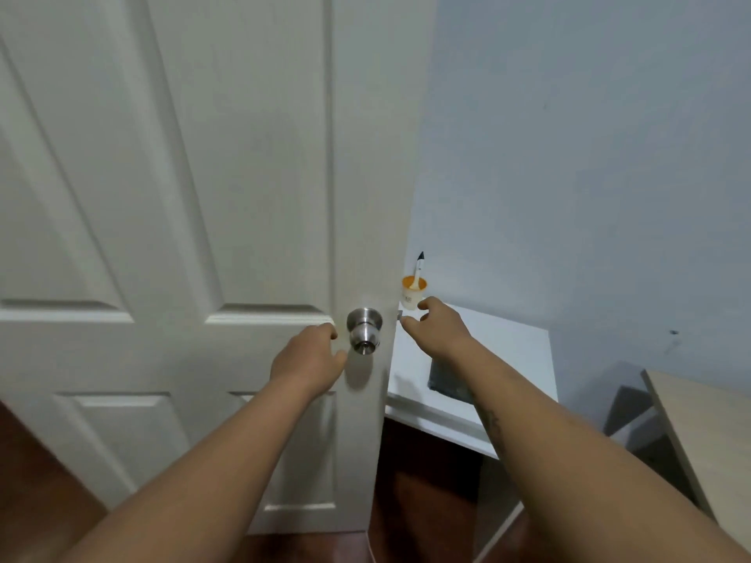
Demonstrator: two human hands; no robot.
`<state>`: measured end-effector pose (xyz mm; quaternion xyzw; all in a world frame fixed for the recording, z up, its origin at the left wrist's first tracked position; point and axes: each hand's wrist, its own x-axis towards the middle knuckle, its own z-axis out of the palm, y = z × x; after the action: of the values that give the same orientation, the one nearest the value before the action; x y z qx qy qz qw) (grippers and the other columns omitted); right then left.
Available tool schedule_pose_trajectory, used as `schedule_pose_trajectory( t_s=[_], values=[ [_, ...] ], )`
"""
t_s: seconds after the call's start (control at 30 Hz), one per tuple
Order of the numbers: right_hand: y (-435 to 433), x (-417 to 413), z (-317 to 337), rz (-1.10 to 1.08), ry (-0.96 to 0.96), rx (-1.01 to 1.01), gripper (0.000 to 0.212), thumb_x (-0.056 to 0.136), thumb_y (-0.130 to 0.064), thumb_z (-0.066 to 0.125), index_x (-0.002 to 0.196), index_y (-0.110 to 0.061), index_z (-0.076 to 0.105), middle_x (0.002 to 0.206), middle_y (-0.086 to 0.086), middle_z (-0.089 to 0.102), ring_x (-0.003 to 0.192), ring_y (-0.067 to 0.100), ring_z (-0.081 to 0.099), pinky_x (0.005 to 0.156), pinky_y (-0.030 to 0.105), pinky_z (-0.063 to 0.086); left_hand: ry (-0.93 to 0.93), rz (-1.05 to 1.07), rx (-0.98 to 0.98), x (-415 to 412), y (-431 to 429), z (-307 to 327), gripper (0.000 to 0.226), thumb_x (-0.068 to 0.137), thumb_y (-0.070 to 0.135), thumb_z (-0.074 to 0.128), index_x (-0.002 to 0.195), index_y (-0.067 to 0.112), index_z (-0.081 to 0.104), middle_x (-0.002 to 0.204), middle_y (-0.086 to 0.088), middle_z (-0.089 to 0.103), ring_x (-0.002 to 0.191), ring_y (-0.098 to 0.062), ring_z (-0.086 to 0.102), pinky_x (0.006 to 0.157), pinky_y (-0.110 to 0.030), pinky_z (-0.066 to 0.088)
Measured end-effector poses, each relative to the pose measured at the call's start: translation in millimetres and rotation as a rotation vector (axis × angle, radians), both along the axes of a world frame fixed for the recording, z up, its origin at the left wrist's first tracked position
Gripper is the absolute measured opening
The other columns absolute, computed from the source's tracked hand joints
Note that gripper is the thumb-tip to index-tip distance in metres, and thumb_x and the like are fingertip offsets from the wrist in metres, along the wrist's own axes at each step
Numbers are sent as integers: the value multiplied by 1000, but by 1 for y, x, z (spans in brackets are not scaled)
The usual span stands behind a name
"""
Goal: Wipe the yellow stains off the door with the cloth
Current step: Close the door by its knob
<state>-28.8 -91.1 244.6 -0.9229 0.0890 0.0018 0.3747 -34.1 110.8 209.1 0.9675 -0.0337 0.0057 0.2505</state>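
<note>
A white panelled door [252, 176] fills the left and middle of the view, with a round steel knob [364, 329] near its right edge. My left hand [309, 357] reaches toward the knob from the left, fingers apart, holding nothing. My right hand [437, 329] is just past the door's edge, next to the latch [400, 316], fingers spread and empty. A dark grey-blue cloth [449, 379] lies folded on a white table [516, 351] behind the door, partly hidden by my right forearm. I see no clear yellow stains on the door.
An orange-rimmed cup [413, 293] with a brush standing in it sits at the table's back corner. A pale blue wall [589, 156] is behind. A light wooden surface [707, 432] is at the right. The floor [32, 501] is dark red-brown.
</note>
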Motion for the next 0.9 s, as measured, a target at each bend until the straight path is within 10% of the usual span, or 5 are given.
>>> schedule_pose_trajectory(
  t_s=[0.73, 0.9],
  values=[
    [71, 23, -39, -80, 14, -163, 26, 93, -17, 59, 117, -22, 70, 102, 10, 68, 85, 22, 59, 60, 23, 36, 107, -248, -309, 27, 18, -22, 52, 91, 29, 63, 140, 26, 46, 135, -1, 56, 119, -21, 56, 96, -41, 51],
    [75, 15, -36, -88, 29, -187, 18, 91, -14, 58, 98, -18, 74, 90, 9, 71, 80, 23, 63, 58, 24, 37, 64, -273, -455, 21, -3, -32, 38, 91, 20, 65, 127, 27, 60, 124, 2, 65, 116, -18, 59, 91, -24, 43]
  ],
)
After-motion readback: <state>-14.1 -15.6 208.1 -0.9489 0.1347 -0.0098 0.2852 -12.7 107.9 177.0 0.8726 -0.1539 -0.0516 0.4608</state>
